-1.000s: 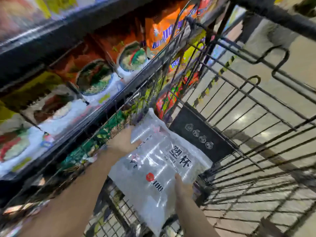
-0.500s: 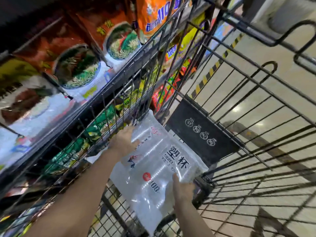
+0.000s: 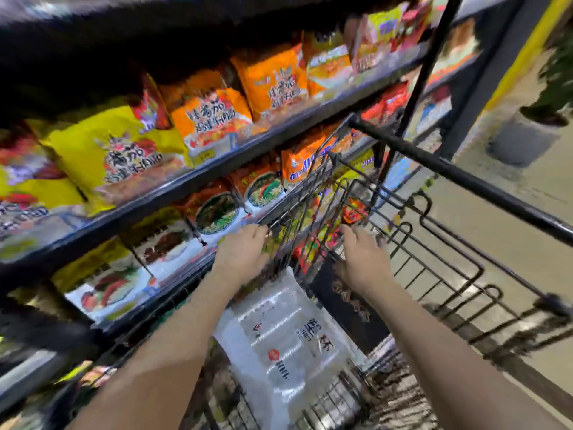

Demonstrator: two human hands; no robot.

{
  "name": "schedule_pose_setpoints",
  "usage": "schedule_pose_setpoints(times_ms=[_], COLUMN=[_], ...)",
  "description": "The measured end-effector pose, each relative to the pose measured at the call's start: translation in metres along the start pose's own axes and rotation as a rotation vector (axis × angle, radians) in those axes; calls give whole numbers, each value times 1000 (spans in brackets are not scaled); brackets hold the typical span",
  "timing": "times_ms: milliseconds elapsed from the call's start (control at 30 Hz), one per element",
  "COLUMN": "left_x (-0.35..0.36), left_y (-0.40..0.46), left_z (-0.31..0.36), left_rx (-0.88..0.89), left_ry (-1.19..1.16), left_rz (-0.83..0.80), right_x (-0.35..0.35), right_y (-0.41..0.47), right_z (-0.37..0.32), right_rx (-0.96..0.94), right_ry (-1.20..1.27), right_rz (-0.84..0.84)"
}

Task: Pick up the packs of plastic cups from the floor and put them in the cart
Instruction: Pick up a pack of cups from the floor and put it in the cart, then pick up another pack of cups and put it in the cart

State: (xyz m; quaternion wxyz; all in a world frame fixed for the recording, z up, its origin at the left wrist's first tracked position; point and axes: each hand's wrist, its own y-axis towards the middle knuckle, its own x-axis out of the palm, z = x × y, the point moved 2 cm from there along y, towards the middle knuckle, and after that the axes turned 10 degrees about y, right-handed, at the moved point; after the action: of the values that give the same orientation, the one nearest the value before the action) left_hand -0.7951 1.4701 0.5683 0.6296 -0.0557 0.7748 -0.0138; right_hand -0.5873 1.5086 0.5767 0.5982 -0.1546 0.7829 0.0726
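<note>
The left hand (image 3: 245,252) hangs above the cart's basket with its fingers loosely curled, holding nothing; its fingertips lie close to the wire of the cart's near left side, though motion blur hides whether they touch it. The right hand (image 3: 361,259) is raised level with it, fingers relaxed and slightly spread, also empty, in front of the folding wire panel of the cart (image 3: 465,274). Both bare forearms reach in from the bottom edge of the view.

Below and between the two hands lies the pack of plastic cups (image 3: 279,342), a clear bag with dark printed characters and a small red round mark on its face. It rests inside the basket, tilted, its upper end leaning near the black sign plate (image 3: 344,308) fixed to the folding panel, its lower end on the wire floor. Neither hand touches it.

The cart's black handle bar (image 3: 465,178) crosses the upper right. To the left stands a dark shelf unit (image 3: 173,193), its tiers packed with orange, yellow and red noodle bags. On the far right the pale shop floor (image 3: 496,231) shows, and a grey planter (image 3: 524,141) with green leaves, blurred
</note>
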Motion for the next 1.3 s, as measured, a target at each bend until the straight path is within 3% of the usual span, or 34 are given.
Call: schedule_pose_setpoints(times_ms=[233,433,533,700,933,1100,1300], left_x=[-98,-130,-130,-135,-146,-134,-102], left_y=[-154,-390,-535,-777,-1018,-1137,-1254], left_z=[-35,-47,-28,70,282,377,417], left_rx=[-440,-898,-1163,-1650,-2176,-2355,-2430], left_ry=[40,-28,21,8,39,31,-15], left_rz=[138,180,57,-143,-327,-414,-441], right_x=[-94,-111,-95,-55,-5,29,62], right_y=[-34,-144,-238,-450,-767,-936,-1081], right_z=[-54,-175,-250,-336,-339,-318,-325], right_rx=[-380,-821,-1107,-1577,-2078,-2263,-2280], right_ry=[-52,9,24,58,67,26,-12], right_rz=[120,-33,-60,-179,-473,-575,-681])
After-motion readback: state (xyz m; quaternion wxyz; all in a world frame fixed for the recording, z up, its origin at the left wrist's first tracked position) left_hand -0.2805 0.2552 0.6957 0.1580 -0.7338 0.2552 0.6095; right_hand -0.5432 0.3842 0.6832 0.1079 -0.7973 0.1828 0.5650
